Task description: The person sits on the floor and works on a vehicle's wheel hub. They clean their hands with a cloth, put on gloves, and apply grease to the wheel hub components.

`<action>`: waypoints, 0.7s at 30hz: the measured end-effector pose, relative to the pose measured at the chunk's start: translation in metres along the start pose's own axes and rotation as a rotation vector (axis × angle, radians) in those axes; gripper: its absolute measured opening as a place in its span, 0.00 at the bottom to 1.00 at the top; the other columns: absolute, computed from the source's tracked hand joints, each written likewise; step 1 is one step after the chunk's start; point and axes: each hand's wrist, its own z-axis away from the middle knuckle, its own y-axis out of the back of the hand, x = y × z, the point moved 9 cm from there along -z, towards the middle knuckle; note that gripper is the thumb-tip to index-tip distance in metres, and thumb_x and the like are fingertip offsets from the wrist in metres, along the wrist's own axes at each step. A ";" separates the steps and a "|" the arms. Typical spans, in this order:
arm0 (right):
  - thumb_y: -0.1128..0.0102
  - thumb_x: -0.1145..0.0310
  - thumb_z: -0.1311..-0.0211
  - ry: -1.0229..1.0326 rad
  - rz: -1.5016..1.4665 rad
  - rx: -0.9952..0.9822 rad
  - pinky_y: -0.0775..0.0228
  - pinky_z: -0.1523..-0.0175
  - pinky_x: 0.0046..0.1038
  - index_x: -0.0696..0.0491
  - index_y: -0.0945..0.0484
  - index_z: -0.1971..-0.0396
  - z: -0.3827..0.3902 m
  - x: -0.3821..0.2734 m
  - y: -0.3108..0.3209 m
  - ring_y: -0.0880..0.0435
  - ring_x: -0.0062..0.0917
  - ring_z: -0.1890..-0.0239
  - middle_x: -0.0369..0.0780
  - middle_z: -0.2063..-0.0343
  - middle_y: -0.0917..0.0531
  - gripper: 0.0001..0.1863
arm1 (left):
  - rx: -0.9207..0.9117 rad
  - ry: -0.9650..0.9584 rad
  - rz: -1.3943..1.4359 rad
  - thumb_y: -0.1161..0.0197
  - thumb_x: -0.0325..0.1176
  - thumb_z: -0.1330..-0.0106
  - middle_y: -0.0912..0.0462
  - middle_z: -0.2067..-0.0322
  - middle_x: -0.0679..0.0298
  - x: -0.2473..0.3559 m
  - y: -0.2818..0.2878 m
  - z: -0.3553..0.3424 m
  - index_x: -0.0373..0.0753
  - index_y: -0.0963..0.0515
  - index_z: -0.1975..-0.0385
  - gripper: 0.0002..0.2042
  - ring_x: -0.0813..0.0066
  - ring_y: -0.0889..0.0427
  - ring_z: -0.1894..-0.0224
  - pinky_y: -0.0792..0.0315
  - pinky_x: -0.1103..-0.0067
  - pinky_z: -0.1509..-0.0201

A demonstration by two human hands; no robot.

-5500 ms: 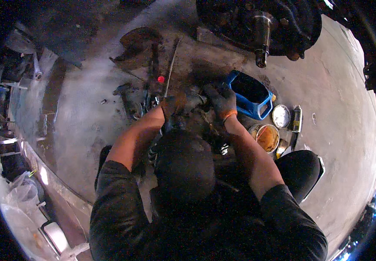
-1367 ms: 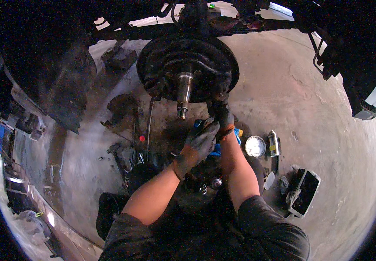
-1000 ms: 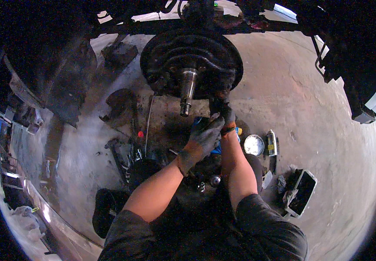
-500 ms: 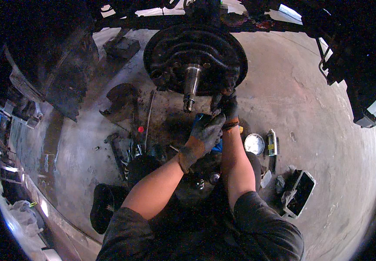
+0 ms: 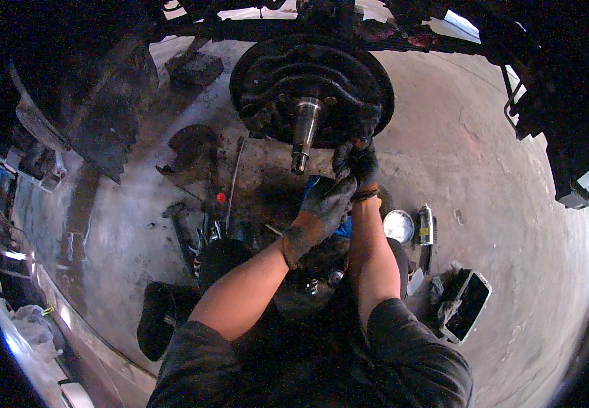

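Observation:
A round dark brake backing plate (image 5: pixel 311 64) hangs in front of me, and a bare metal spindle (image 5: pixel 306 126) sticks out of its middle toward me. My right hand (image 5: pixel 361 166), in a dark glove with an orange cuff, is up at the plate's lower right edge, its fingers closed around a dark part there that I cannot make out. Just below and to its left is my left hand (image 5: pixel 325 207), also gloved, with fingers curled close to the right wrist. Whatever it holds is hidden. A blue item (image 5: pixel 342 227) shows partly behind the left hand.
To the right stand a round tin with white contents (image 5: pixel 398 226), a spray can (image 5: pixel 426 226) and a black open bin (image 5: pixel 468 306). At left lie a hammer (image 5: pixel 182 234), a long thin bar (image 5: pixel 236 180) and a red cap (image 5: pixel 221 198). An axle beam (image 5: pixel 430 44) crosses behind the plate.
The view has shifted slightly, so the plate and spindle appear a little farther right. Both hands stay at nearly the same place by the plate's lower right edge.

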 end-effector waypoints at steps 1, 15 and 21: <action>0.50 0.66 0.30 -0.004 -0.057 0.041 0.22 0.59 0.32 0.53 0.25 0.56 0.002 0.005 -0.003 0.19 0.30 0.64 0.39 0.64 0.19 0.09 | 0.015 -0.109 -0.118 0.43 0.22 0.39 0.20 0.53 0.56 -0.003 0.004 -0.002 0.37 0.28 0.41 0.23 0.62 0.21 0.60 0.24 0.70 0.55; 0.46 0.62 0.32 -0.022 0.683 0.125 0.22 0.57 0.33 0.54 0.24 0.53 -0.007 0.011 0.035 0.18 0.31 0.62 0.41 0.60 0.17 0.14 | 0.018 -0.256 -0.411 0.38 0.24 0.43 0.23 0.46 0.53 -0.017 0.005 -0.007 0.35 0.28 0.42 0.25 0.52 0.23 0.52 0.27 0.65 0.47; 0.47 0.63 0.31 -0.135 -0.121 0.028 0.21 0.57 0.32 0.53 0.24 0.53 0.000 0.008 -0.013 0.18 0.29 0.60 0.40 0.60 0.17 0.13 | 0.071 -0.394 -0.418 0.44 0.31 0.35 0.23 0.60 0.59 0.003 0.007 0.000 0.40 0.27 0.42 0.20 0.66 0.24 0.64 0.27 0.72 0.57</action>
